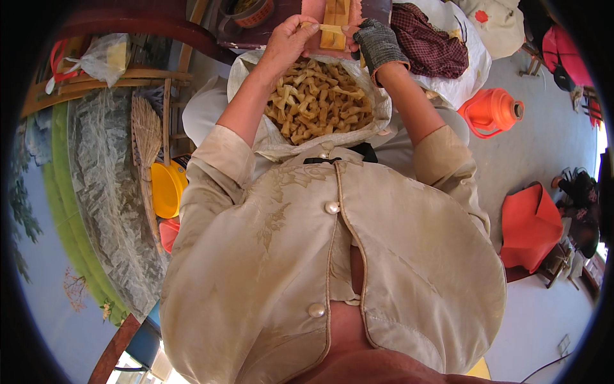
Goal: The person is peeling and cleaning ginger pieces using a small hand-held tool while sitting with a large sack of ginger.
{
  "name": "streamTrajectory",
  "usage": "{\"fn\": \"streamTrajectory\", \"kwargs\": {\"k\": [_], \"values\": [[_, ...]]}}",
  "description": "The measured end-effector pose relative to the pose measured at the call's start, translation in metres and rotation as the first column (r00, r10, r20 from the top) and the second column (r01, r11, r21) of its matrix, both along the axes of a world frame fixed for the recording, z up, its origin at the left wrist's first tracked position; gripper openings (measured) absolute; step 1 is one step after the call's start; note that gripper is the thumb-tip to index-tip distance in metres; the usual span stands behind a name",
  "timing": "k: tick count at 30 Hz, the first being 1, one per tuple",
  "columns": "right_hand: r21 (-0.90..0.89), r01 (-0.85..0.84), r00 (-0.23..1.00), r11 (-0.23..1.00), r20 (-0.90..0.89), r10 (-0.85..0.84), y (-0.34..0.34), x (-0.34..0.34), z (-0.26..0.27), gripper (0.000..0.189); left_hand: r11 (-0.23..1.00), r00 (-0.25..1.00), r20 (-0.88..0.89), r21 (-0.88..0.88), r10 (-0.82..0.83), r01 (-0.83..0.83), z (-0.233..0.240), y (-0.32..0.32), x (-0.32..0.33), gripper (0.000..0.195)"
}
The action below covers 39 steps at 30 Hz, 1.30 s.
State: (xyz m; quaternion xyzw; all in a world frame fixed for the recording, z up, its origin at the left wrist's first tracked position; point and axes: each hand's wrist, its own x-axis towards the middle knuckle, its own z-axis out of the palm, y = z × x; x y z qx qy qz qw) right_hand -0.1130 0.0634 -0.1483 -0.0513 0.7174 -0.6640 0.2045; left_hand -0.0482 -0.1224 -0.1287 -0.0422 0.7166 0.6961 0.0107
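A pale yellowish strip (331, 29), its material unclear, is stretched between my two hands over a small wooden block (333, 41). Bare, my left hand (288, 41) pinches one end between thumb and finger. My right hand (376, 43), in a grey fingerless glove, grips the other end. The block lies on a pink cloth (314, 44) at the edge of a dark table. Below my hands, a white woven sack (312, 144) stands open between my legs, holding many yellowish knotted pieces (321, 101) that look like the strip.
A basket (252, 14) sits on the dark table (288, 9). A checked cloth (427, 41) lies on white bags to the right. An orange thermos flask (491, 113) is on the floor beyond my right knee. To the left are a straw broom (146, 127) and a yellow bucket (168, 189).
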Motion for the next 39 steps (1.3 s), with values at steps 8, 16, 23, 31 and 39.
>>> {"fn": "streamTrajectory", "kwargs": {"k": [8, 16, 23, 31, 39], "values": [[0.605, 0.109, 0.785, 0.789, -0.54, 0.305, -0.011, -0.021, -0.015, 0.018, 0.744, 0.992, -0.127, -0.663, -0.006, -0.08, -0.023, -0.003, -0.024, 0.029], [-0.26, 0.085, 0.936, 0.962, 0.352, 0.012, 0.006, 0.004, -0.028, 0.016, 0.809, 1.0, 0.008, -0.587, 0.024, -0.015, -0.004, 0.006, 0.019, 0.041], [-0.4, -0.022, 0.986, 0.916, 0.143, 0.086, -0.007, 0.04, 0.007, 0.03, 0.998, 0.987, 0.155, -0.039, -0.042, 0.048, 0.011, 0.033, 0.051, 0.044], [-0.275, 0.035, 0.963, 0.961, 0.267, 0.041, -0.004, 0.041, 0.026, 0.025, 0.966, 0.967, 0.12, 0.156, -0.224, 0.205, 0.022, 0.041, 0.051, 0.035], [-0.525, -0.029, 0.883, 0.851, 0.385, 0.268, 0.007, 0.037, 0.027, 0.017, 0.84, 0.931, 0.309, 0.542, -0.193, -0.006, 0.02, 0.02, 0.051, 0.025]]}}
